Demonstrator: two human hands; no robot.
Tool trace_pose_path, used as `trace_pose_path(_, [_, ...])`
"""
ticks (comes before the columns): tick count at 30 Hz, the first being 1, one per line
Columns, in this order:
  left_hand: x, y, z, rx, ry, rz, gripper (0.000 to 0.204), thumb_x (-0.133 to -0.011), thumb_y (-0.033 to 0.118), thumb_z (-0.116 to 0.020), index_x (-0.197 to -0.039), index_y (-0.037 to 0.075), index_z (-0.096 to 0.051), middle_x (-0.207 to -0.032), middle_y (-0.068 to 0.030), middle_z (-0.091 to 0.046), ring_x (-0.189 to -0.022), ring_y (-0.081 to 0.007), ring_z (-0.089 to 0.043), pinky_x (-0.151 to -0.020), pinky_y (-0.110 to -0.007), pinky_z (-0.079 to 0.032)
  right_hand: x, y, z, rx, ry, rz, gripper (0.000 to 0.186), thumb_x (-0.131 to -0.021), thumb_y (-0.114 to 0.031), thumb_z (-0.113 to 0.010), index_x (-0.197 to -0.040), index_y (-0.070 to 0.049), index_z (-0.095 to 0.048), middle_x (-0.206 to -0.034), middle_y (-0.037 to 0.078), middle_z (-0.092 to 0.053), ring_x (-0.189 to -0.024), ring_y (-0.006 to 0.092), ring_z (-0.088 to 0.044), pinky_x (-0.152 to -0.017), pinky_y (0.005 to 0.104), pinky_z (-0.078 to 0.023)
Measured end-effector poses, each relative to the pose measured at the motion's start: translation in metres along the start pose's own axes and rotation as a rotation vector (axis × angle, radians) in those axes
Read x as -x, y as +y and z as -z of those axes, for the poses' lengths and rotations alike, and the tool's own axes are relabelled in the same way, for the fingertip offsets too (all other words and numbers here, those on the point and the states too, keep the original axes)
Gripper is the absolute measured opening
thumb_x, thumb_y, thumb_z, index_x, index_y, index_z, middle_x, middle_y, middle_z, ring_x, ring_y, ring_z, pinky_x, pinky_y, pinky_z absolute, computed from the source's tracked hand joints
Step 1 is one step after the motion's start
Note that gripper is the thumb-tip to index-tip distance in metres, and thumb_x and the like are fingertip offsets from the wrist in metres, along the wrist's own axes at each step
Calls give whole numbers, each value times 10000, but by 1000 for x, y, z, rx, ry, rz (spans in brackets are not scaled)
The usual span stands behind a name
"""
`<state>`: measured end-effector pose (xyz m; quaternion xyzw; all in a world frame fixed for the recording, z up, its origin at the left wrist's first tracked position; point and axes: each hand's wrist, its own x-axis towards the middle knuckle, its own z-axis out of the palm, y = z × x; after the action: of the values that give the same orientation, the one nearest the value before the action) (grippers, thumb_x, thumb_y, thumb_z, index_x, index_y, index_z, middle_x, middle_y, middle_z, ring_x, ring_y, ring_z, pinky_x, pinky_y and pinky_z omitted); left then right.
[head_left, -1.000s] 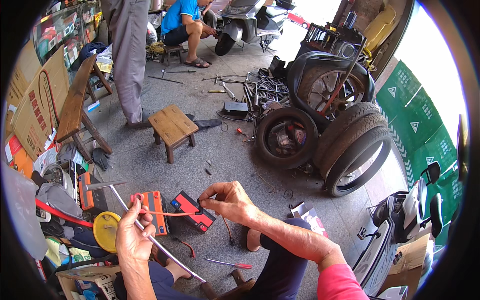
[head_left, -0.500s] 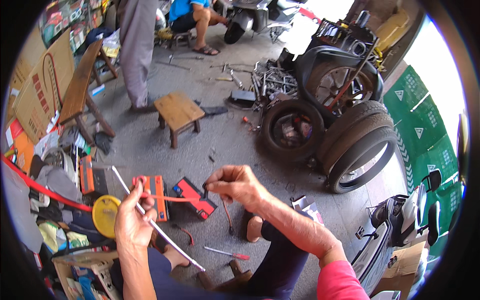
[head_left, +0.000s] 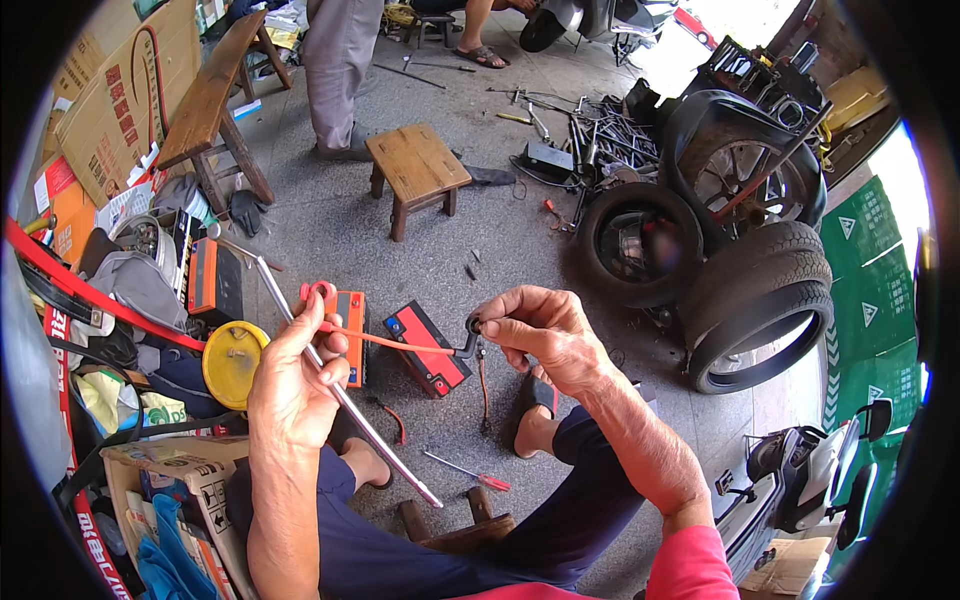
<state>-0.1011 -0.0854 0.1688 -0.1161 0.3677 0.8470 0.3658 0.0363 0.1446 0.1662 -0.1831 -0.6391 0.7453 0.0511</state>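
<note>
One slim orange cable (head_left: pixel 395 340) stretches between the two hands, nearly straight and dipping slightly to the right, raised above the floor. Its sheath looks smooth, bright and even in thickness. At the left end sits a glossy red fitting (head_left: pixel 320 290) with a rounded, ring-like top, part of it covered by the fingers; at the right end the orange runs into a black elbow (head_left: pixel 466 348) that bends upward to a dark, round tip. The left hand (head_left: pixel 290 390) is closed, thumb against fingers, gripping the red end together with a silvery metal rod (head_left: pixel 375 436), which slants across the palm down toward the lap. The right hand (head_left: pixel 555 340) pinches the black tip between thumb and forefinger, its other fingers curled. Beyond the cable, as seen from above, a red-and-black battery (head_left: pixel 427 350) rests at an angle on the floor, with an orange-topped battery (head_left: pixel 351 340) to its left, partly behind the left hand. A red-handled screwdriver (head_left: pixel 492 483) lies on the floor nearer the knees.
</note>
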Motion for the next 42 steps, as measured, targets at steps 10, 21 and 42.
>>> trace_pose_path(10, [1, 1, -1, 23, -20, -30, 221, -974, 205, -619, -1124, 45, -649, -838, -30, -624, -651, -90, -592, -457, -187, -404, 2, -5, 1, -19, -59, 23, 36, -882, -7, -685, -910, 5, -666, -830, 74, -662, -582, 57, -554, -483, 205, -448])
trace_pose_path(21, [3, 0, -4, 12, -80, -61, 249, -982, 199, -606, -1160, 27, -628, -847, -42, -629, -682, -96, -609, -463, -195, -415, 5, -2, -4, -26, -3, 28, 48, -889, -22, -689, -916, 4, -658, -793, 45, -644, -608, 60, -593, -515, 208, -499])
trace_pose_path(42, [-2, -9, -4, -322, 11, -54, 199, -936, 169, -668, -1081, 32, -674, -830, -30, -647, -602, -63, -609, -397, -164, -328, -12, 22, -3, 384, 54, -151, 248, -897, -106, -656, -1101, 33, -678, -845, 69, -688, -650, 104, -643, -525, 245, -509])
